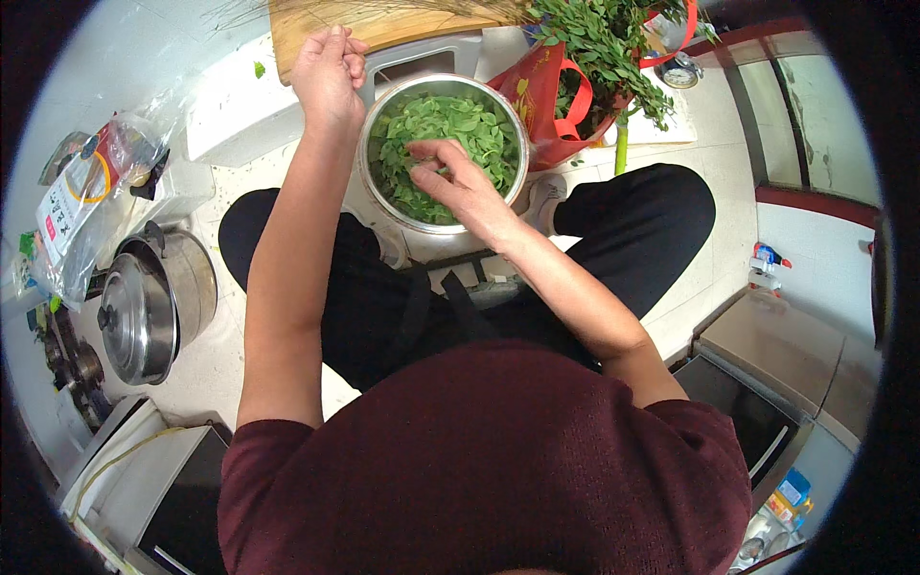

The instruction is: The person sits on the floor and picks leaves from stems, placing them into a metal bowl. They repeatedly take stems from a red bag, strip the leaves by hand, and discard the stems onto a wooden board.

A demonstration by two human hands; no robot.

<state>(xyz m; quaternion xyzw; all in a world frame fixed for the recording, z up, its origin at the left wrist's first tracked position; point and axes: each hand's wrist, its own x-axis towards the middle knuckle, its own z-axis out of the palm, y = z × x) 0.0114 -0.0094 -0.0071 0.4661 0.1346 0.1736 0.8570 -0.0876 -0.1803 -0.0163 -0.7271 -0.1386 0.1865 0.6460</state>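
Observation:
A round stainless steel pot [523, 151] stands on the floor between my feet, heaped with loose green leaves [460, 118]. Over the leaves hovers my right hand [456, 180], palm down, thumb and fingers apart; whether a small leaf is between them cannot be told. My left hand [330, 68] is raised at the near left edge of a wooden board [309, 21], its fingers curled; whether it holds a stem is unclear. Thin bare twigs [445, 8] lie across the board. Right of the pot, a red bag [535, 93] holds leafy green branches [596, 36].
White foam box [244, 122] beside the board; metal pot with a tilted lid [136, 316] on the left floor; plastic bags [79, 208] above it. A green stalk [621, 151] stands by the red bag, a round dial [679, 74] beyond. My bent knees flank the leaf pot.

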